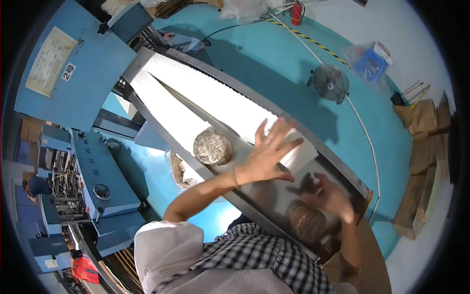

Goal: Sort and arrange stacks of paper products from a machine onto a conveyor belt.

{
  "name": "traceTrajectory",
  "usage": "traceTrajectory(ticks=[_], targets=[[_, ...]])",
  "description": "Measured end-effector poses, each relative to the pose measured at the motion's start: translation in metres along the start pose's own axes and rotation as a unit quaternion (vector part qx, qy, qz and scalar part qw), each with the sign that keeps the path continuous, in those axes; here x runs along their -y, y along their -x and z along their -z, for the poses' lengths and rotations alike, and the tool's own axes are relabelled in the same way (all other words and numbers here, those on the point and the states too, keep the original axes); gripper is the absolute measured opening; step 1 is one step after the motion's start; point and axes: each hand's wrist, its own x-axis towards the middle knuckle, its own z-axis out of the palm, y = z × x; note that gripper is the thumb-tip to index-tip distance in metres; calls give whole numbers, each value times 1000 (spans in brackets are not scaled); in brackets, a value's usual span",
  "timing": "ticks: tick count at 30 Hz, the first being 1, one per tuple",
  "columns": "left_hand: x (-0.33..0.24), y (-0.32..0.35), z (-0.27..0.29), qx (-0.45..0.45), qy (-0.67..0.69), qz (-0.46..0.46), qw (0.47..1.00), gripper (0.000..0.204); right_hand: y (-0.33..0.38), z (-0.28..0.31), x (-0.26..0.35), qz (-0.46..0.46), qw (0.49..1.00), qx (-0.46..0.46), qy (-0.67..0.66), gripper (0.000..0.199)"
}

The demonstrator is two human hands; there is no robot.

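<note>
Two long rows of upright white sheets run down a metal trough (252, 193). Over the near end of the right row (210, 90), my left hand (269, 154) has its fingers spread and grips nothing; whether its fingertips touch the sheets I cannot tell. A round, taped-looking cylinder (212, 146) stands against the near end of the left row (169, 108). My right hand (330, 196) hovers above the trough's near end, fingers loosely bent and apart, holding nothing visible. Just below it stands a second, brownish cylinder (307, 223).
At the trough's far end is a blue machine (73, 59), with another blue machine (105, 171) to the left. A floor fan (330, 83), a pale cable (360, 117) and brown cardboard (416, 171) lie to the right. A person (36, 187) is at far left.
</note>
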Motion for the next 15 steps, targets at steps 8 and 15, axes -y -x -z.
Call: traceTrajectory(ticks=[8,15], targets=[[252,-16,113,-259,-322,398,819,51,-61,-33,16,40,936,-89,-337,54],[302,17,143,-147,-302,499,799,70,-70,-33,12,33,927,-91,-362,54]])
